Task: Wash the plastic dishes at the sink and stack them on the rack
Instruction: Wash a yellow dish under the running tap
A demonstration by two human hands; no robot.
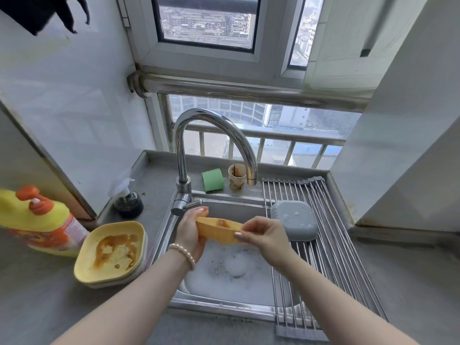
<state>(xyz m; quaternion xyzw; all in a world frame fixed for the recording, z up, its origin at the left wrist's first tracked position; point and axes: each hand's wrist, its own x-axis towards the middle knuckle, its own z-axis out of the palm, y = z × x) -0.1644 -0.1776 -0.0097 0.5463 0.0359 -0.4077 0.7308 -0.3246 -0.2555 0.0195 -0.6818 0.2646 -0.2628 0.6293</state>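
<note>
Head view: a sauce-stained orange plastic dish (219,230) is gripped at opposite rims by the left hand (190,232) and right hand (265,235), held over the foamy steel sink (224,298) so drips are caught

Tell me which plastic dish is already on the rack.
The grey-blue square plastic dish, upside down on the steel roll-up rack. The orange dish is in both hands; the stained yellow ones sit on the counter.

A grey counter (37,295) is set into a narrow nook between white tiled walls (74,108). Behind it a white-framed window (206,23) is seen above a metal railing (249,88), with city buildings beyond. The space is lit by soft daylight.
</note>
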